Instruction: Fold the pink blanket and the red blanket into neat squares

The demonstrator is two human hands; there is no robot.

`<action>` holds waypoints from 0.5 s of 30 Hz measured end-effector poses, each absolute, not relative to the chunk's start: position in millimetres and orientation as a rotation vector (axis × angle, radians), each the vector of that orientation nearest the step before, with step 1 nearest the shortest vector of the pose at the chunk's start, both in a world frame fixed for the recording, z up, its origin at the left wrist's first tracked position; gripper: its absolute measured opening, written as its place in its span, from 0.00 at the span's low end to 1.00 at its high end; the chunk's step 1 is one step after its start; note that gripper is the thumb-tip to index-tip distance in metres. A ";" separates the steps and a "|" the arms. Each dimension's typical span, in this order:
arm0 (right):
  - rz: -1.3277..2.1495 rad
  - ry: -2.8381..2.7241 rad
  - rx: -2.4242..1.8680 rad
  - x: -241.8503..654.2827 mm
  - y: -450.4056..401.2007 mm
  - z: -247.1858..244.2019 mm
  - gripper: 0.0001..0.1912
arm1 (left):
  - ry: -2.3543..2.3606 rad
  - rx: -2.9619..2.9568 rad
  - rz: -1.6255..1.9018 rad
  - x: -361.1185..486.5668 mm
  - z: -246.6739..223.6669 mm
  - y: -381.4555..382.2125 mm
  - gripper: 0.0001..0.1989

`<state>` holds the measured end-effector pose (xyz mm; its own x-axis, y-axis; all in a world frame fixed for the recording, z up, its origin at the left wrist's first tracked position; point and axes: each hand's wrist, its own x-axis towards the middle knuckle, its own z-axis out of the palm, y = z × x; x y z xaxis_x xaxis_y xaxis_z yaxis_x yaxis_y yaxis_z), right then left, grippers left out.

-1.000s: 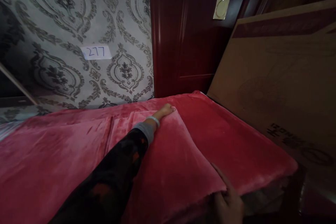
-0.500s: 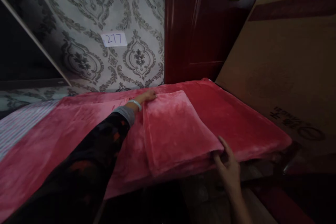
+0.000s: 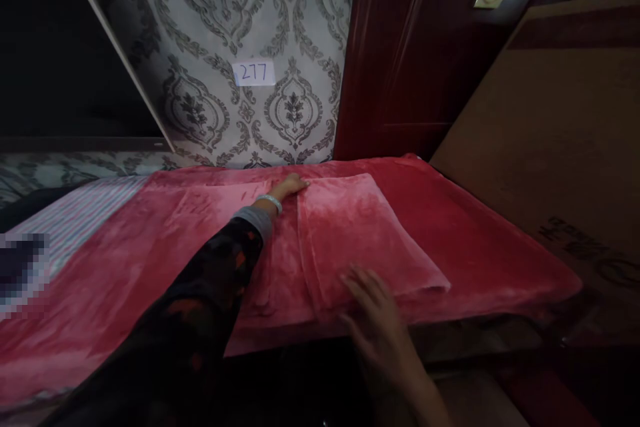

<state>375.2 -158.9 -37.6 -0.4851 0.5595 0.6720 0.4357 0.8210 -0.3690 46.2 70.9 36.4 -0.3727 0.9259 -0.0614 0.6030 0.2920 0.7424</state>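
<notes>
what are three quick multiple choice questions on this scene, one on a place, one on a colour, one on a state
1. Where is the left hand? A) at the far edge of the folded red plush blanket B) on the cardboard box C) on the door
2. What colour is the blanket? A) blue B) green C) red
3. How is the right hand? A) in a fist B) open, fingers spread C) gripping the cardboard box

1 A: its fingertips touch the far corner.
2 C: the plush shows red.
3 B: though blurred, the fingers show apart.
</notes>
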 end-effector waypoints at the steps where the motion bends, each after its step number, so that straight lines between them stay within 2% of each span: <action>1: 0.214 -2.219 -0.707 368.5 -159.7 -39.5 0.30 | 2.074 1.356 0.892 47.7 33.5 72.7 0.10; 6: 0.243 -2.307 -0.757 350.8 -159.5 -56.5 0.38 | 2.023 1.333 0.966 50.6 21.9 76.8 0.09; 15: 0.122 -1.912 -0.625 341.8 -150.3 -67.0 0.35 | 2.025 1.350 1.075 48.7 35.0 90.1 0.10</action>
